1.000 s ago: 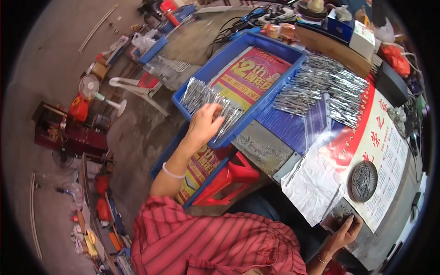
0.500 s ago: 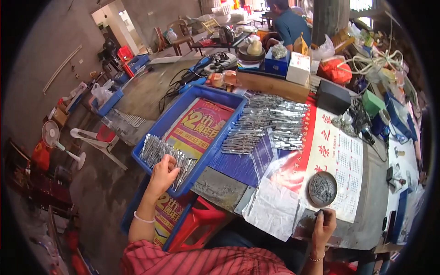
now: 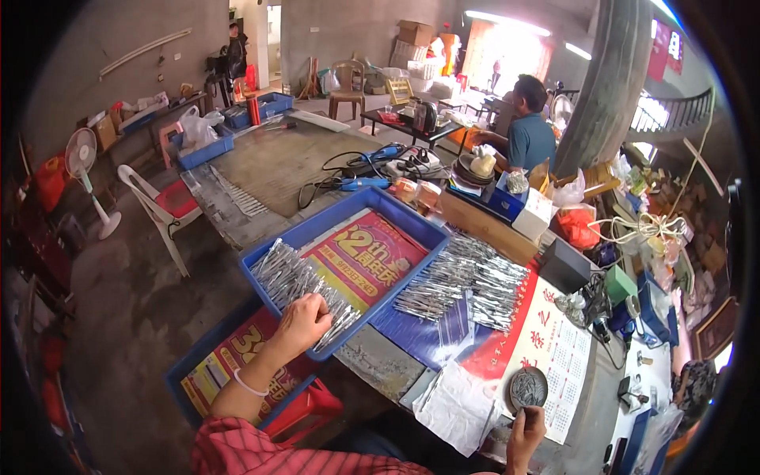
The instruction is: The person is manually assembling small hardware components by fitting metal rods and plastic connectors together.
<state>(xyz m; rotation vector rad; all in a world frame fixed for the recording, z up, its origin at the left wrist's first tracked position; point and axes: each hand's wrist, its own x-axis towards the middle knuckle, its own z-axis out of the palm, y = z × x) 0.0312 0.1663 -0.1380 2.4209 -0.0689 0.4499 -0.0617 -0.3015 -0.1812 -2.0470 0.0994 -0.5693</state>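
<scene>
My left hand [image 3: 305, 323] is closed at the near end of a blue plastic tray [image 3: 370, 318], its fingers against a row of slim, shiny metal pieces [image 3: 294, 273]. What its fingertips grip, if anything, is hidden. Coloured printed sheets [image 3: 368, 257] line this tray. At the near right, my right hand [image 3: 526, 431] is pinched beside a small round dish [image 3: 528, 388] of thin grey metal pins. Anything in that pinch is too small to make out. More slim metal pieces [image 3: 463, 281] lie in rows on a blue sheet between the hands.
A second blue tray [image 3: 186, 396] sits lower at left, by a red stool [image 3: 313, 408]. White crumpled paper [image 3: 455, 408] lies before the calendar sheet [image 3: 566, 348]. Behind are cables [image 3: 348, 170], a cardboard box [image 3: 475, 226] and a black box [image 3: 564, 265]. Another person [image 3: 526, 131] sits farther back.
The view has tilted up and shifted, showing more of the room. My left hand stays at the metal pieces in the tray. My right hand is now closer to the dish.
</scene>
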